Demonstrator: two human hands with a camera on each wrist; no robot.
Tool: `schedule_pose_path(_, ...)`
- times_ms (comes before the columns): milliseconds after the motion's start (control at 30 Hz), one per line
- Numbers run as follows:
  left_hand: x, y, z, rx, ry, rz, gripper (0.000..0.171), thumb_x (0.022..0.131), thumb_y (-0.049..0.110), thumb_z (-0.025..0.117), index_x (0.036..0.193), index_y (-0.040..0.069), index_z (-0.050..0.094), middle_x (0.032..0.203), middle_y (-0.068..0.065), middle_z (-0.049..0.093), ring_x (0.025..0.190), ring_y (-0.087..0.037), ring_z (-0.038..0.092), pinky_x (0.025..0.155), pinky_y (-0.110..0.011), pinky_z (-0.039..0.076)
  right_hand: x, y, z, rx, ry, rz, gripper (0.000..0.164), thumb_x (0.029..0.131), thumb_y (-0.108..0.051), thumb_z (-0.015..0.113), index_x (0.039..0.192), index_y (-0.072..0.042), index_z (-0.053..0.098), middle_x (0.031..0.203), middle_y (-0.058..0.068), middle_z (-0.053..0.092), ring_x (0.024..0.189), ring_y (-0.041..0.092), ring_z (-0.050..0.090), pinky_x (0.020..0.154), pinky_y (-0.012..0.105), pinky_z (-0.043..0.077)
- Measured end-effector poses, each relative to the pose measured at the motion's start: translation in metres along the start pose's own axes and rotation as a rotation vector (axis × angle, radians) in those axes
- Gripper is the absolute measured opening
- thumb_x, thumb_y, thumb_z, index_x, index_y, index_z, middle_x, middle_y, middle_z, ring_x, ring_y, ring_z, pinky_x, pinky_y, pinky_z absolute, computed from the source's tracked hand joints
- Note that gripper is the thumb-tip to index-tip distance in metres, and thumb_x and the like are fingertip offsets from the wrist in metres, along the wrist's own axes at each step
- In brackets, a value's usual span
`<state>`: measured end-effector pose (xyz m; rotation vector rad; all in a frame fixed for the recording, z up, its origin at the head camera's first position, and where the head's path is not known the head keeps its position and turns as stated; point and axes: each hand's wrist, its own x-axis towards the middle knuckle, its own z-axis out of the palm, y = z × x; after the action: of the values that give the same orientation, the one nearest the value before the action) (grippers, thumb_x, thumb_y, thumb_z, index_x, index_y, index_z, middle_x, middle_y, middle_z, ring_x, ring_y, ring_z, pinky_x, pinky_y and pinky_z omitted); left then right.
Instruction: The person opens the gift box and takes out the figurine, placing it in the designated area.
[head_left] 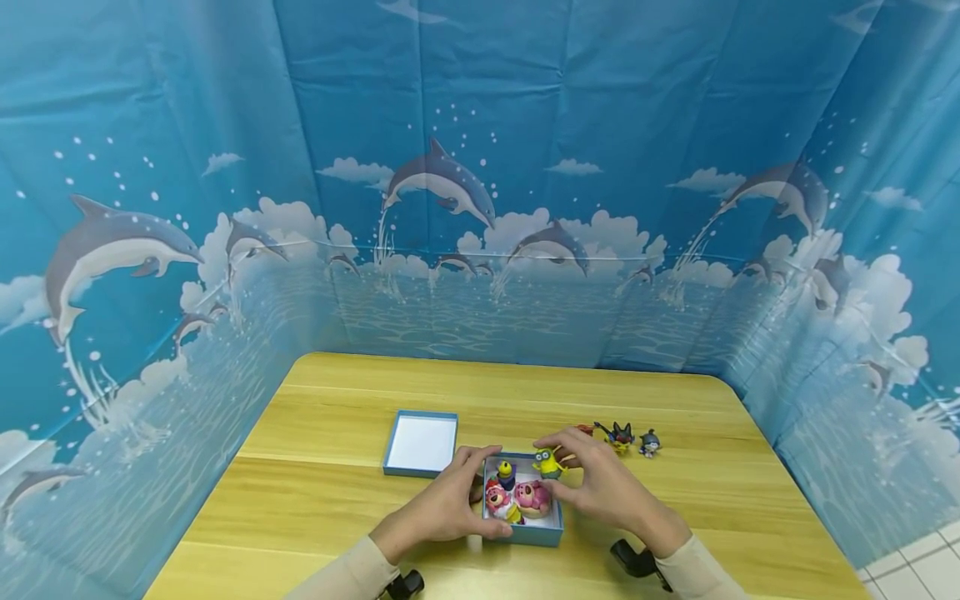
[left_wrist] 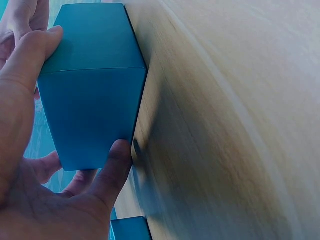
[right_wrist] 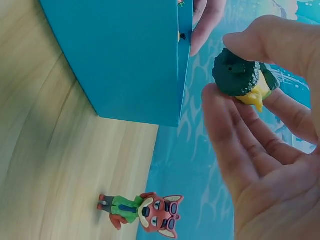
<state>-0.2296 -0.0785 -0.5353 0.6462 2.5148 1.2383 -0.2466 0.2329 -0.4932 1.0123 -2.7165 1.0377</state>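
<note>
A blue open box [head_left: 528, 534] stands on the table, and my left hand [head_left: 447, 502] grips its left side. The left wrist view shows the thumb and fingers spread around the box's blue walls [left_wrist: 92, 115]. Inside sit a round pink bear figurine [head_left: 533, 498], another pink bear figurine [head_left: 495, 497] and a small yellow figurine on a dark base [head_left: 506, 476]. Over the box's back right corner, my right hand [head_left: 603, 486] pinches a yellow Minion figurine [head_left: 550, 467] between thumb and fingers. Its dark green underside [right_wrist: 234, 74] faces the right wrist camera.
Behind and left of the box lies its blue-rimmed lid [head_left: 422, 442], white inside up. Beyond my right hand stand a dark, pointy-eared figurine [head_left: 621, 435], a small grey figurine [head_left: 649, 442] and a fox figurine in a green shirt [right_wrist: 127, 207]. A dolphin-print curtain [head_left: 480, 308] hangs around the table.
</note>
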Motion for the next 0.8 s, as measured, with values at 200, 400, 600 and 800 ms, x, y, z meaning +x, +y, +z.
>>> schedule_pose_path(200,0.0,0.0,-0.001,-0.016,0.004,0.004,0.119,0.091,0.052,0.102,0.185,0.025,0.033,0.169,-0.011,0.046,0.141,-0.026,0.063,0.123,-0.049,0.06,-0.001,0.002,-0.002,-0.014,0.017,0.005,0.053,0.1,-0.01,0.092,0.149,-0.017,0.073,0.138,0.001,0.077,0.11,0.017,0.078,0.093,0.034,0.069)
schedule_pose_path(400,0.001,-0.001,-0.001,-0.005,0.005,-0.002,0.119,0.091,0.053,0.101,0.184,0.024,0.033,0.168,-0.011,0.046,0.141,-0.026,0.062,0.124,-0.053,0.058,-0.004,0.005,-0.005,-0.01,0.015,0.032,0.058,0.101,-0.012,0.092,0.154,-0.022,0.072,0.136,-0.002,0.076,0.11,0.018,0.078,0.09,0.032,0.069)
schedule_pose_path(600,0.001,0.0,-0.001,-0.016,0.0,-0.005,0.119,0.091,0.052,0.101,0.185,0.025,0.033,0.168,-0.011,0.046,0.141,-0.026,0.063,0.124,-0.052,0.059,-0.007,0.008,-0.01,0.01,0.015,0.025,0.052,0.101,-0.012,0.093,0.149,-0.023,0.076,0.134,0.001,0.074,0.113,0.022,0.076,0.087,0.031,0.07)
schedule_pose_path(800,0.0,0.001,-0.001,-0.028,0.0,-0.005,0.119,0.09,0.051,0.102,0.184,0.025,0.034,0.167,-0.011,0.047,0.143,-0.027,0.063,0.126,-0.051,0.058,-0.011,0.013,-0.01,0.069,0.003,0.048,0.046,0.102,-0.01,0.092,0.143,-0.024,0.077,0.134,0.003,0.072,0.115,0.024,0.076,0.088,0.028,0.07)
